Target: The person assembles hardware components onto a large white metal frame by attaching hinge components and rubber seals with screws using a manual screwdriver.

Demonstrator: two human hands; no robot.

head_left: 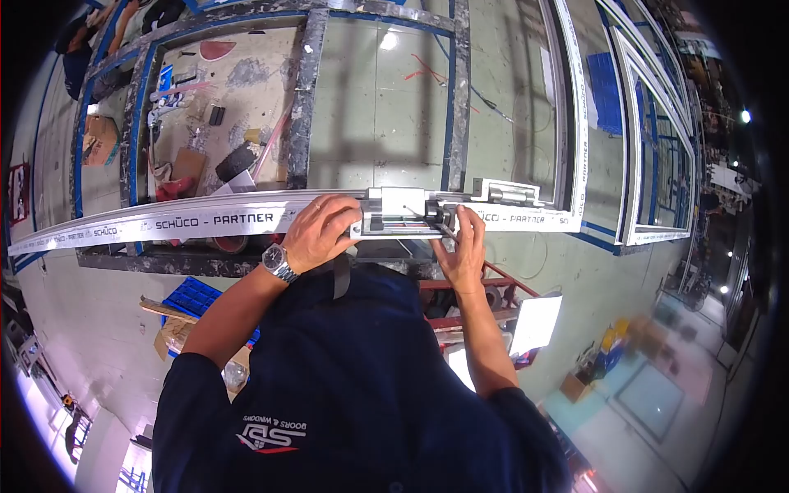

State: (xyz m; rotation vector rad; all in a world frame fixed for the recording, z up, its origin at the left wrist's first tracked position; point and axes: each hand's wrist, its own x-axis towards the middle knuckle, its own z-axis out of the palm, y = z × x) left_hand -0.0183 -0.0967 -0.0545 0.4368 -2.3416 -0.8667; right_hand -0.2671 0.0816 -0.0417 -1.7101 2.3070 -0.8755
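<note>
A white window frame profile (pixel 177 225) with "SCHÜCO - PARTNER" tape runs across in front of me. Mounted on it is a silver metal fixture (pixel 400 200) with a black knob-like part (pixel 434 211) near its right end. My left hand (pixel 320 234), with a watch on the wrist, is closed over the profile and the fixture's left end. My right hand (pixel 462 251) is closed at the fixture's right end, fingers and thumb around its edge beside the black part. A silver hinge-like piece (pixel 508 194) sits on the profile farther right.
A black-and-blue metal work stand (pixel 306 99) supports the frame. Beyond it lies a board (pixel 263 70) with scraps and tools. More white frames (pixel 637 148) stand at right. A red cart (pixel 485 316) and blue crate (pixel 195 296) are near my body. Another person (pixel 78 62) is at far left.
</note>
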